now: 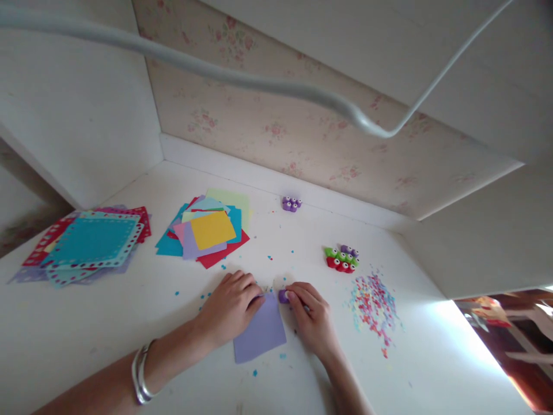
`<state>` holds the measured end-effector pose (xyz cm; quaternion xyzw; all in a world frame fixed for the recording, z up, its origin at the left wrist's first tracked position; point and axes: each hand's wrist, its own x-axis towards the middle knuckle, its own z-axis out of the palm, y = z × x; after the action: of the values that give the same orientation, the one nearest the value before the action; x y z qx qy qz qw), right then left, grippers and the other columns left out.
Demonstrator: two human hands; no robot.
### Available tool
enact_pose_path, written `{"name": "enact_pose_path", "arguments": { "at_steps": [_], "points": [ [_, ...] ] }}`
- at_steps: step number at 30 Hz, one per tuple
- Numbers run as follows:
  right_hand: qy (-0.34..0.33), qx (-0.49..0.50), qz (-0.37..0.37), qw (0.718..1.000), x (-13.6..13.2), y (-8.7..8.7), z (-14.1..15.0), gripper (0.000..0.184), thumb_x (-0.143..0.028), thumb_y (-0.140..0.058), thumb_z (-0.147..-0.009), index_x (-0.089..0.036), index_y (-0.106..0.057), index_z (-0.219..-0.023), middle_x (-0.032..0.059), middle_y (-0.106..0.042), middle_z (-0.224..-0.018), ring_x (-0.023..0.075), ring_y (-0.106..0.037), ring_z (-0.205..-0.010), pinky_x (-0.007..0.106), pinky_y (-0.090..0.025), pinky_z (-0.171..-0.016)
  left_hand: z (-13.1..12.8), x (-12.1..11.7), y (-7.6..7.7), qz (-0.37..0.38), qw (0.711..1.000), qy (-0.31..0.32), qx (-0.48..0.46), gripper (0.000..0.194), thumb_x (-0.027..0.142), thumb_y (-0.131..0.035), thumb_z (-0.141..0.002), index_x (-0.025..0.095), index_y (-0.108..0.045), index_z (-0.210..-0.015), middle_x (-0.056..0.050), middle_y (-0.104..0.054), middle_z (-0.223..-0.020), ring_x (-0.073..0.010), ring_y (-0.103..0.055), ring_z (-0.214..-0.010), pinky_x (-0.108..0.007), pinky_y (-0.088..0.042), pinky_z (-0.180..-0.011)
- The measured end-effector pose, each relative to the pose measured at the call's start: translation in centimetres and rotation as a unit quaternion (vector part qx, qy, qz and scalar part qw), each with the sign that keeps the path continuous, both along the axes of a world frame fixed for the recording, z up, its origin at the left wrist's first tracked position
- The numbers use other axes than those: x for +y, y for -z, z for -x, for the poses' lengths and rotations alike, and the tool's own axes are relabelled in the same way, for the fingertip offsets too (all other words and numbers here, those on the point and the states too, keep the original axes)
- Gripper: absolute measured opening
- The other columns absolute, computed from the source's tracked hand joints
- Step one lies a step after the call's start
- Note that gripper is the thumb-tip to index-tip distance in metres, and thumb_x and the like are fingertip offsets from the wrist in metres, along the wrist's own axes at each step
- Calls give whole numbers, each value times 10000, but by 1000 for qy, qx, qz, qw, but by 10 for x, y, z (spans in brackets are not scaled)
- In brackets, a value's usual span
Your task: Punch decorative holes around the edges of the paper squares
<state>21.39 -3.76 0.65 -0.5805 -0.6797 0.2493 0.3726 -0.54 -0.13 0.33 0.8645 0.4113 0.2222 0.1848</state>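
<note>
A lilac sheet (pixel 261 334) lay flat on the bench (pixel 203 377), near and in the middle, between the two hands. Its visible edges were plain, so by the look of it little or nothing had been cut from it. The left hand (pixel 237 302) rested over its far left part, fingers bent and together, the thumb on the paper; whether they pinched it I could not tell. The right hand (pixel 311 317) had its thumb and fingers clamped on a small purple punch (pixel 283 296), just beside the sheet's far right corner; whether the paper sat in its slot was not clear.

Blue bits (pixel 254 373) were scattered around the sheet. Farther and left of centre, a fanned pile of plain sheets (pixel 213 230), yellow on top, seemed to be work left over. At the far left, a stack of sheets with holed borders (pixel 95 239), teal uppermost, looked done. Right of the right hand spread a heap of confetti (pixel 374 308), a sign that much had been punched.

I made out no container: the heap lay straight on the bench. Beyond it, to the left, stood a green, red and purple cluster of punches (pixel 343 259); a purple group (pixel 292 203) sat at the far edge by the wall.
</note>
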Motion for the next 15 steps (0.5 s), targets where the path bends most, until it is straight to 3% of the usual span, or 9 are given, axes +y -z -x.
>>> {"name": "enact_pose_path", "arguments": {
  "at_steps": [15],
  "points": [
    [-4,-16,30,999,-2,8,-2,238,-336,-515,-979,-234,-707,-1077,51,-728,-1079,203,-676,-1003,291,-519,-882,1,6,4,46,998,2,-32,200,314,-589,-962,195,-649,-813,-12,-632,-842,-222,-546,-909,-370,-386,-825]
  ]
}}
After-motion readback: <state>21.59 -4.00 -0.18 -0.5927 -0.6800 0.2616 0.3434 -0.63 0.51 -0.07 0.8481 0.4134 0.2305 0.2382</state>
